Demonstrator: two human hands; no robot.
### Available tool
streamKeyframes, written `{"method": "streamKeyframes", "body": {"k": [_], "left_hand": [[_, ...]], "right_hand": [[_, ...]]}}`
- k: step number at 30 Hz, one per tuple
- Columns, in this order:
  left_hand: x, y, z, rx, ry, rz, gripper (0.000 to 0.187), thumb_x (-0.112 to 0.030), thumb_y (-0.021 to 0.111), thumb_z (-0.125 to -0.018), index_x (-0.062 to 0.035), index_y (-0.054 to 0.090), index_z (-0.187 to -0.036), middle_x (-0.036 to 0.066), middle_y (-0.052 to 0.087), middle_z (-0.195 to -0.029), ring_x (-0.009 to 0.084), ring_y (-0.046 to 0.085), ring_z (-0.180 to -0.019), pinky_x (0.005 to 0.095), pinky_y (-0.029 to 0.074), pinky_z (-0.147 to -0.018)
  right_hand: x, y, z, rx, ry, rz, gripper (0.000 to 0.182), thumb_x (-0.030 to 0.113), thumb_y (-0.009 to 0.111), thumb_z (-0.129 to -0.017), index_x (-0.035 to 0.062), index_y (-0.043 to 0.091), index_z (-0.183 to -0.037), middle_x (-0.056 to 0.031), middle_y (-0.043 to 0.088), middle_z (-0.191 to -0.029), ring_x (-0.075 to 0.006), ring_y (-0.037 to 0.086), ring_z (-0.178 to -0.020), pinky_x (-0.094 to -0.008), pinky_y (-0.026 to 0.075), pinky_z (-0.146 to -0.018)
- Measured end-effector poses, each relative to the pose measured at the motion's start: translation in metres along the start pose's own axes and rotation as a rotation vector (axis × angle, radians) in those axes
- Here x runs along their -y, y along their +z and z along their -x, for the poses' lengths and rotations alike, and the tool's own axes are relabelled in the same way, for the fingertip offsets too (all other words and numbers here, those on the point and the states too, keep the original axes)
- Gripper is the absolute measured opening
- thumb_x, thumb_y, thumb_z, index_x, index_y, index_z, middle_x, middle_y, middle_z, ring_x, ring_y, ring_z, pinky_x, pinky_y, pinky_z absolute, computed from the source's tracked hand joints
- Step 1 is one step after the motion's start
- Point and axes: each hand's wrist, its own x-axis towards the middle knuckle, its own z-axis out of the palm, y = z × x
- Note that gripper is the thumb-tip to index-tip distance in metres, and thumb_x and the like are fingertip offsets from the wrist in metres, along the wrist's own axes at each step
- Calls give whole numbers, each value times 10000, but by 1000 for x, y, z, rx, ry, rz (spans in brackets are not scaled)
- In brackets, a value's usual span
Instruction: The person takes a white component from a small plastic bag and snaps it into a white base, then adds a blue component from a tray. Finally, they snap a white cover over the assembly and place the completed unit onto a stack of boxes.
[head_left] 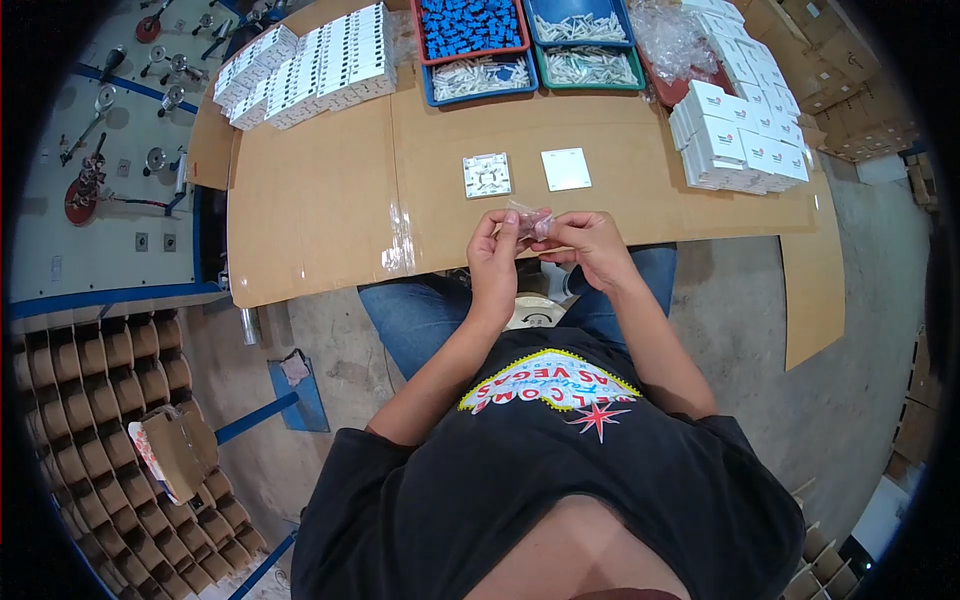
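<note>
A small clear plastic bag [528, 215] is pinched between my two hands just over the table's near edge. My left hand [494, 250] grips it from the left with thumb and fingers. On the other side, my right hand [592, 245] has its fingertips closed on the bag. What lies inside the bag is too small to make out. Beyond my hands, a white square frame with moulded inner parts [487, 176] lies on the cardboard. A flat white square plate [567, 169] rests to its right, apart from it.
Cardboard covers the table [320, 210]. At the back stand a red tray of blue pieces [470, 28], trays of white plugs [588, 68] and crumpled clear bags [675, 40]. White boxes are stacked at back left [335, 60] and right [740, 140].
</note>
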Motion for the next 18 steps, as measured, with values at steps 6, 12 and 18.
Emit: {"method": "streamKeyframes", "body": {"k": [6,12,18], "left_hand": [[-1,-2,3,-13,-1,35,221,-255,508,-1094,-44,568,-1072,223,725,-1154,224,726,-1013,330,571,-913],[3,-8,-3,-93,132,-142,229,-209,531,-1080,-24,574,-1207,159,675,-1271,202,653,-1154,355,542,-960],[-41,0,-5,117,768,-1048,539,-220,747,-877,-80,571,-1367,90,625,-1352,285,562,-1288,476,352,-1137]], "right_hand": [[-4,1,9,3,-8,47,228,137,732,-939,-58,729,-1058,-136,743,-949,-226,751,-869,-326,635,-707],[1,3,13,-43,-43,76,243,145,736,-938,-54,738,-1079,-128,739,-923,-211,745,-839,-324,632,-695],[11,10,12,-114,-89,252,202,171,768,-917,-18,775,-987,-70,727,-811,-129,708,-746,-242,566,-645]]}}
